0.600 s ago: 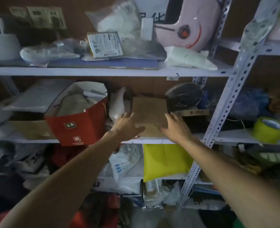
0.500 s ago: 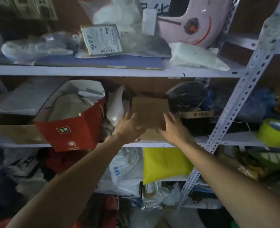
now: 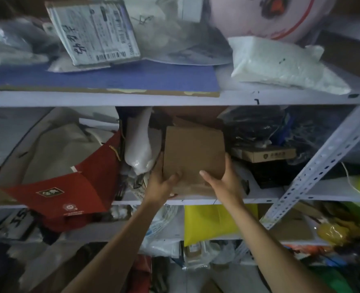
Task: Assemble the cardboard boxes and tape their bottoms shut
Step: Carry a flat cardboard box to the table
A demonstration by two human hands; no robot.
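- Flat cardboard box (image 3: 193, 153): on the middle shelf (image 3: 259, 200), between a white bag (image 3: 139, 144) and a dark bundle (image 3: 253, 125).
- Left hand (image 3: 161, 182) grips its left edge.
- Right hand (image 3: 222, 180) grips its right edge.
- Further cardboard apparently lies beneath; dim.

Flat brown cardboard box on the middle shelf, held by both hands.

The cardboard box (image 3: 193, 153) is plain, unprinted and folded flat, tilted up toward the camera; its lower edge sits between the two grips, left grip (image 3: 161, 182) on one side, right grip (image 3: 223, 178) on the other.
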